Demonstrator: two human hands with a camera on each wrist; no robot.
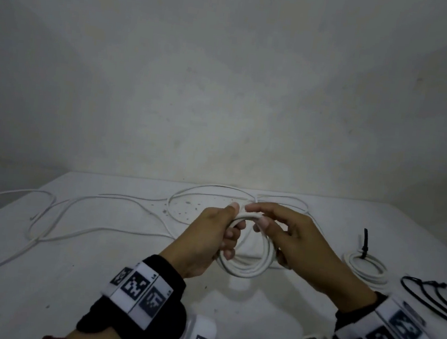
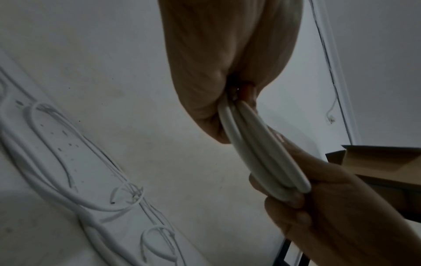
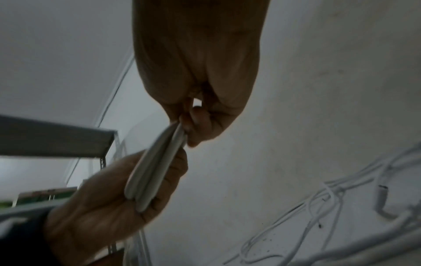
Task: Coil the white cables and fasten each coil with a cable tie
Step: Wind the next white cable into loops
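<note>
Loose white cables [image 1: 78, 208] sprawl in wide loops across the left and far side of a white table [image 1: 34, 301]. At centre, just above the tabletop, a person holds a coil of white cable [image 1: 244, 266] between both hands. The left hand [image 1: 208, 240] grips the coil's left side, its fingers curled through the ring and the thumb laid along the top. The right hand [image 1: 300, 242] clamps the right side, thumb and fingers closed on the stacked turns. To the right, a finished coil [image 1: 367, 266] lies flat on the table, bound with a black cable tie [image 1: 365, 242] whose tail stands upright. Spare black cable ties [image 1: 436, 299] lie at the table's right edge.
</note>
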